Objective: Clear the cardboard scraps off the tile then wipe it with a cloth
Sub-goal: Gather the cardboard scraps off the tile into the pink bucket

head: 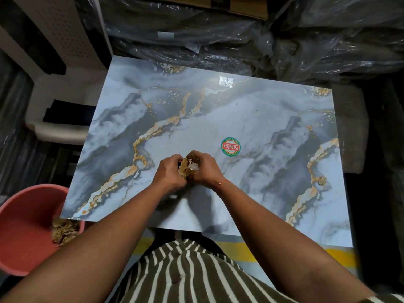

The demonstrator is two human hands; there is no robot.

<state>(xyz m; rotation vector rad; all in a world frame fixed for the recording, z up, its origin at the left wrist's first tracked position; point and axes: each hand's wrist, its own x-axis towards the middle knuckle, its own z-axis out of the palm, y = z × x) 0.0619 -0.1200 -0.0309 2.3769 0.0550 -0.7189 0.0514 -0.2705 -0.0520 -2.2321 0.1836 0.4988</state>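
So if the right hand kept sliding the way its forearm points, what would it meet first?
Almost at once, the left hand: the right hand points up and leftward, and both hands grip the same crumpled brown cardboard scraps over the glossy marble-patterned tile.

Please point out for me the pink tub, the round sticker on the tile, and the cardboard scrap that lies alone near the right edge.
pink tub (24,228): head view, on its bare inner wall.
round sticker (231,147): head view, on its red middle band.
cardboard scrap (322,180): head view, on the middle of the scrap.
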